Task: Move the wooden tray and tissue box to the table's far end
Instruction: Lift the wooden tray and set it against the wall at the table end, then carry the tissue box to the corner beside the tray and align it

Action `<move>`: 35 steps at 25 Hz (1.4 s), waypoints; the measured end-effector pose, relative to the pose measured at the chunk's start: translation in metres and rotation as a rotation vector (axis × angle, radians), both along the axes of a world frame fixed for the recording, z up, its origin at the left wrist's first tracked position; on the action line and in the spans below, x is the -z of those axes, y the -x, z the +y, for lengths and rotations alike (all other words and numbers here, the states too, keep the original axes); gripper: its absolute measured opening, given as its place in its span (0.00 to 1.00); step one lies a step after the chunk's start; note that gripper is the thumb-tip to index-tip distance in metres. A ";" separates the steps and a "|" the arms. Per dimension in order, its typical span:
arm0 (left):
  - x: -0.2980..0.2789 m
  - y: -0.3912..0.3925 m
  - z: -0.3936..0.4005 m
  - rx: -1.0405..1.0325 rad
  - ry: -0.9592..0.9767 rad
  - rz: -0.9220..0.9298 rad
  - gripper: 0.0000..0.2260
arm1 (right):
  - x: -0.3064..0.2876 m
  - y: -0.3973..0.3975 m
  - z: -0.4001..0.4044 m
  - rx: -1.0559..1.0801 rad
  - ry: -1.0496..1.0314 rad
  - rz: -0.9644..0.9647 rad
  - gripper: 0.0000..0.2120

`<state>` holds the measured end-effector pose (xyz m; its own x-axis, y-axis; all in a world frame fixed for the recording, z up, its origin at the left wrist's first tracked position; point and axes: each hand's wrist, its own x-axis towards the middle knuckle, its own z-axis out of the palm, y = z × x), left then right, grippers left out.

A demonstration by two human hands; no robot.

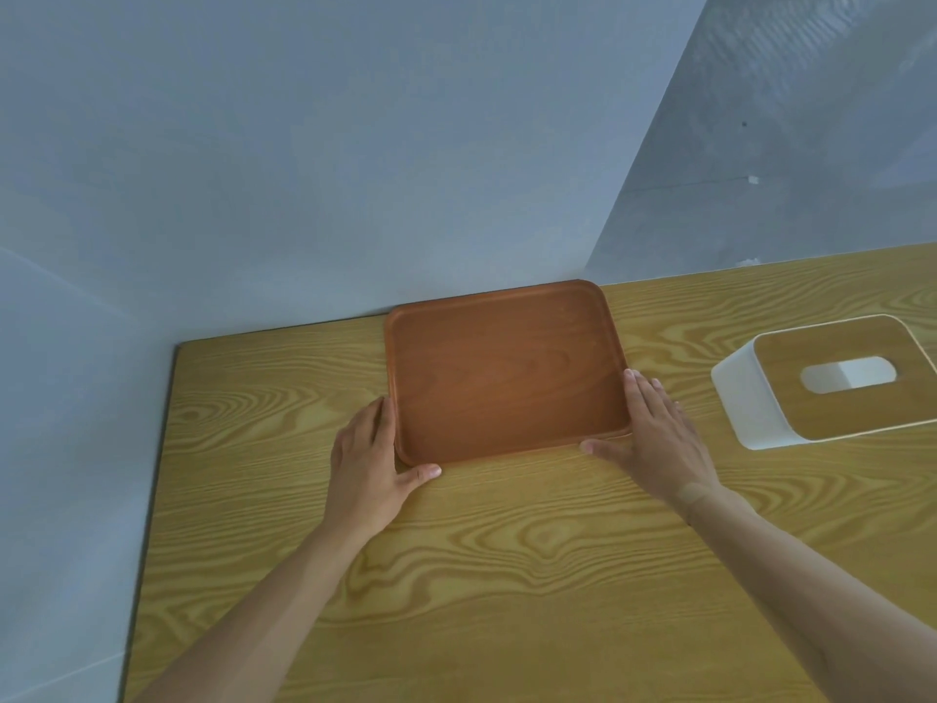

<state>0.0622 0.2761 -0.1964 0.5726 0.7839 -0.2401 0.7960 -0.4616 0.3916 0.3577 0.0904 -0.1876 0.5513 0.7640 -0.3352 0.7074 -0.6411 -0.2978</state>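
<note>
Wooden tray (502, 372), reddish-brown, lies flat on the table (507, 575) with its 12 o'clock edge at the wall (304, 144). Left hand (367, 469) rests at the tray's 7 o'clock corner: fingers extended along the 9 o'clock rim, thumb laid along the 6 o'clock edge, touching but not closed around it. Right hand (654, 438) mirrors this at the 5 o'clock corner, fingers flat and together along the 3 o'clock rim, thumb at the near edge. Both hands are open, palms down, flanking the tray; whether either grips the rim cannot be told. Tissue box (831, 380), white with a wood-look top and an oval slot, stands at 3 o'clock from the tray, near but apart from the right hand.
</note>
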 end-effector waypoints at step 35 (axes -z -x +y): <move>-0.140 -0.251 -0.158 0.455 0.192 0.447 0.36 | -0.135 -0.175 -0.252 -0.028 0.209 -0.110 0.24</move>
<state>0.3133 0.1179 -0.0562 0.6494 0.4070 -0.6424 0.6430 -0.7448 0.1781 0.5323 -0.1614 -0.0531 0.5729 0.6997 -0.4269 0.7466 -0.6604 -0.0803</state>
